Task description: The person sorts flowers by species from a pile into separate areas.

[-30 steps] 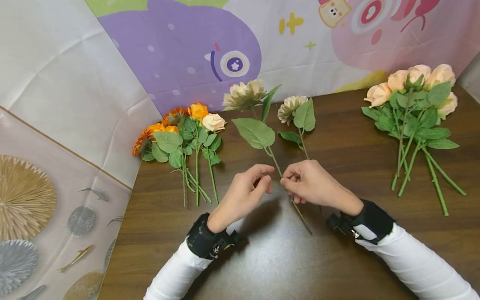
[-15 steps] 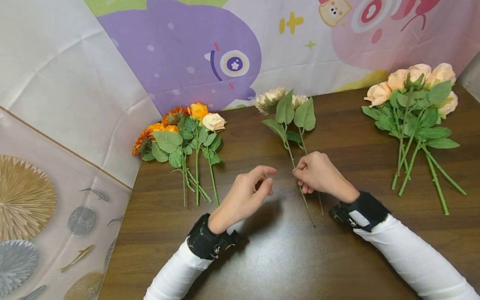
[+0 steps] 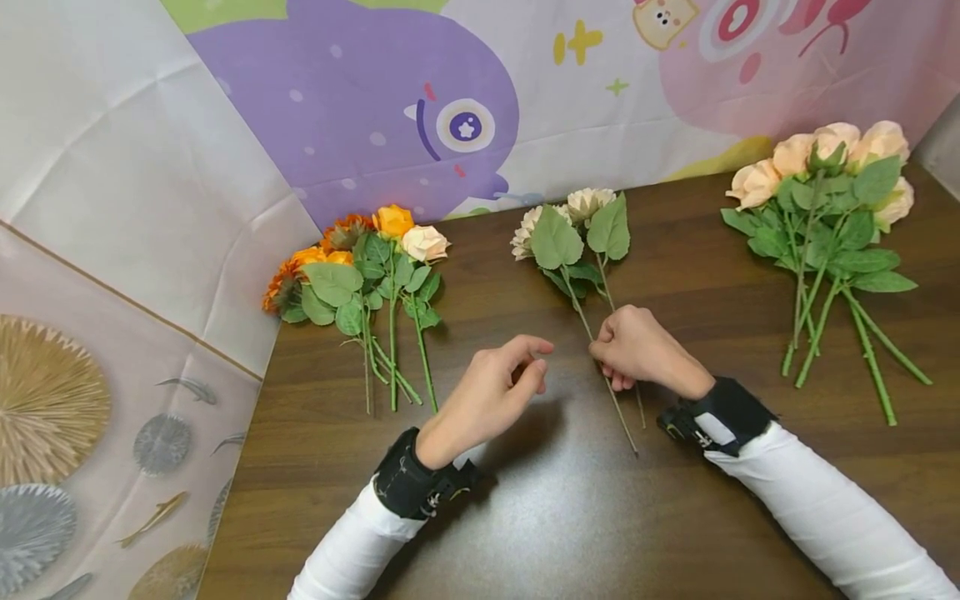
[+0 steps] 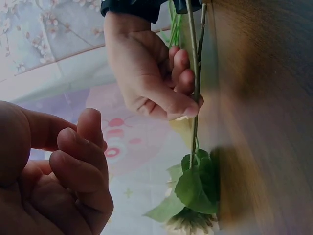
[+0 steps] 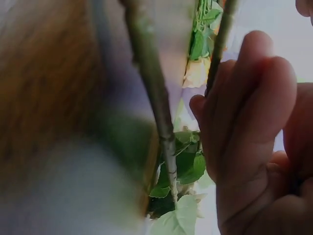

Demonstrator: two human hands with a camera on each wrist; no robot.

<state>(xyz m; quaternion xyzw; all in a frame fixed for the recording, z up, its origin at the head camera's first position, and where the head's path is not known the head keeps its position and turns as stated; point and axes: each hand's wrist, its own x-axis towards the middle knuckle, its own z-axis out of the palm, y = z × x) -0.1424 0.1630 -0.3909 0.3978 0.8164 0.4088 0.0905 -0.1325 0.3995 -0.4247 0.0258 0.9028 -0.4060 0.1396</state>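
In the head view my right hand [image 3: 643, 348] pinches the thin stem of a cream artificial flower [image 3: 582, 312] between thumb and fingers. Its bloom lies toward the back of the table, partly covered by a broad leaf. Close by on the right lies a second cream flower [image 3: 609, 229], its stem passing behind the right hand. My left hand [image 3: 483, 396] hovers to the left with loosely bent fingers and nothing in them. In the left wrist view, the thumb of the right hand [image 4: 142, 73] presses on the stem. A stem [image 5: 156, 93] crosses the right wrist view beside the fingers.
Orange and cream flowers [image 3: 360, 267] lie in a bunch at the left of the wooden table [image 3: 525, 533]. Several peach roses [image 3: 828, 192] lie at the right, stems toward the front. A cartoon-printed cloth [image 3: 585, 108] rises behind the table.
The right hand has moved right and lowered its flower from above the table to beside the second cream flower. The left hand has barely moved.
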